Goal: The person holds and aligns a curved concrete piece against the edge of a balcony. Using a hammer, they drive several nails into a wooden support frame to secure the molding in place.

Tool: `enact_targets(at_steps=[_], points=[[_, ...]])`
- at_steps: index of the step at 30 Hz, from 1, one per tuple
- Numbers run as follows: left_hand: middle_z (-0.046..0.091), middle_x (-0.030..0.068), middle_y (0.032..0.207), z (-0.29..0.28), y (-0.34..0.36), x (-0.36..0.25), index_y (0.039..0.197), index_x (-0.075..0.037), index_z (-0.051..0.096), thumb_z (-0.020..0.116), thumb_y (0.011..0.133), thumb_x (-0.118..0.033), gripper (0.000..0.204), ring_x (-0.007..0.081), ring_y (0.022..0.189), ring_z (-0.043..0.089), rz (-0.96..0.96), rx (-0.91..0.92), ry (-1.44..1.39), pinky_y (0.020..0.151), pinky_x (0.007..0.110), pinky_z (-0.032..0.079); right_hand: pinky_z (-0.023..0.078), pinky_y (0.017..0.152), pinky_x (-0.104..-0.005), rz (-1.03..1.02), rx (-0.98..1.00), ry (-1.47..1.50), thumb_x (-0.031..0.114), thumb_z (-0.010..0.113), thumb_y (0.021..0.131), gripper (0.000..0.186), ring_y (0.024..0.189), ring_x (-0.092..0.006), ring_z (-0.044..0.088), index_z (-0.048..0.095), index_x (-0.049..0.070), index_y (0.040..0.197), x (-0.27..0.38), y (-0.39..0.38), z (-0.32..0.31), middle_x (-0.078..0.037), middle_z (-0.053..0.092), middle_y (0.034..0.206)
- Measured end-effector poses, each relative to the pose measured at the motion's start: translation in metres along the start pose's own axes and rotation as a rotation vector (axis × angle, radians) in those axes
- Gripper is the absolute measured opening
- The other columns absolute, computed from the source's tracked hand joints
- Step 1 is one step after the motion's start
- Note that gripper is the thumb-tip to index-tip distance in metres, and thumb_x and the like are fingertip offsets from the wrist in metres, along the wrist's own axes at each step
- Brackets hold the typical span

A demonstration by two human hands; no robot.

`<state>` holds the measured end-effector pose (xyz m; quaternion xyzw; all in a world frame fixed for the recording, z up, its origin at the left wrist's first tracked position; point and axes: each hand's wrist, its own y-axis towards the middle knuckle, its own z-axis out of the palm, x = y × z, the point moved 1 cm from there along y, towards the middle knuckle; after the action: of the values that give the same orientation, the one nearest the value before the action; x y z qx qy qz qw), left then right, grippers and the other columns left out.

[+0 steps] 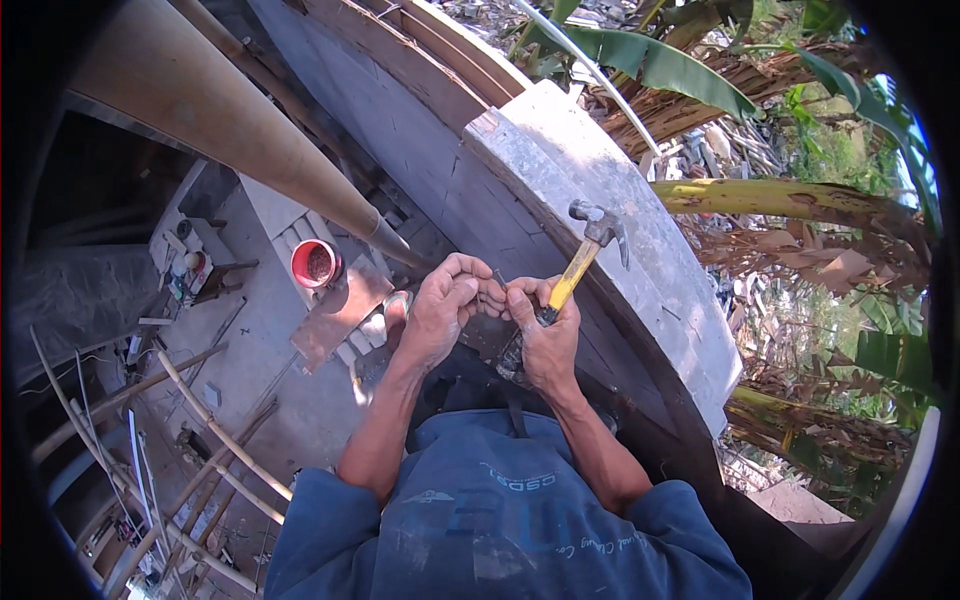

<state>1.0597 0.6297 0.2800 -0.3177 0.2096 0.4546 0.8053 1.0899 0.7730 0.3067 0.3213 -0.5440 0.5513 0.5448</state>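
Note:
My right hand grips a claw hammer with a yellow-and-black handle, its steel head tilted up to the right. My left hand is raised beside it, fingers curled in a pinch, with what looks like a thin nail at the fingertips of both hands; which hand holds it is hard to tell. Just right of the hammer runs a curved ledge with a pale, mottled board on top. Below the ledge is a grey curved panel.
Lower down are a red bucket on planks and a rusty board. A long round pole crosses at upper left. Bamboo poles form scaffolding at lower left. Banana plants and debris fill the right side.

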Motion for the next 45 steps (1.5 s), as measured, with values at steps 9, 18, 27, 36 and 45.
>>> enact_targets(at_steps=[9, 18, 27, 36, 45], points=[[0.06, 0.0098, 0.094, 0.002, 0.004, 0.008, 0.109, 0.001, 0.05, 0.052, 0.095, -0.011, 0.018, 0.0157, 0.084, 0.061, -0.048, -0.006, -0.009, 0.076, 0.031, 0.051, 0.052, 0.075, -0.0266, -0.009, -0.002, -0.015, 0.001, 0.065, 0.091, 0.028, 0.084, -0.013, 0.061, 0.038, 0.007, 0.087, 0.001, -0.009, -0.003, -0.013, 0.065, 0.096], [0.052, -0.0005, 0.084, 0.021, -0.003, 0.031, 0.1, -0.003, 0.053, 0.05, 0.103, -0.023, 0.02, 0.0052, 0.073, 0.049, 0.035, -0.101, 0.3, 0.066, 0.022, 0.044, 0.053, 0.073, -0.028, 0.049, -0.026, -0.048, 0.0, 0.07, 0.087, 0.034, 0.081, -0.0134, 0.063, 0.038, 0.008, 0.089, -0.008, -0.016, -0.011, -0.012, 0.065, 0.093], [0.051, -0.0007, 0.078, 0.028, 0.002, 0.047, 0.086, -0.005, 0.052, 0.048, 0.104, -0.031, 0.032, 0.0036, 0.064, 0.043, 0.087, -0.085, 0.239, 0.057, 0.02, 0.037, 0.052, 0.071, -0.0254, -0.068, -0.08, -0.149, 0.002, 0.073, 0.086, 0.036, 0.083, -0.0102, 0.061, 0.037, 0.008, 0.087, -0.007, -0.029, -0.029, -0.012, 0.068, 0.095], [0.054, 0.0049, 0.073, 0.015, 0.006, 0.051, 0.09, -0.006, 0.053, 0.046, 0.104, -0.029, 0.028, 0.0125, 0.061, 0.049, 0.015, -0.114, 0.015, 0.062, 0.027, 0.045, 0.046, 0.058, -0.028, 0.069, -0.169, -0.239, 0.022, 0.073, 0.09, 0.032, 0.063, -0.0082, 0.052, 0.048, 0.004, 0.081, 0.016, -0.067, -0.063, -0.002, 0.055, 0.068], [0.035, -0.0043, 0.064, 0.001, 0.032, 0.035, 0.095, -0.007, 0.052, 0.041, 0.103, -0.024, 0.022, 0.0063, 0.051, 0.031, -0.06, -0.18, 0.06, 0.052, 0.025, 0.032, 0.032, 0.05, -0.0294, -0.159, -0.258, -0.781, 0.03, 0.066, 0.094, 0.037, 0.056, -0.0085, 0.034, 0.053, 0.001, 0.077, 0.089, -0.086, -0.141, 0.0, 0.037, 0.058]])
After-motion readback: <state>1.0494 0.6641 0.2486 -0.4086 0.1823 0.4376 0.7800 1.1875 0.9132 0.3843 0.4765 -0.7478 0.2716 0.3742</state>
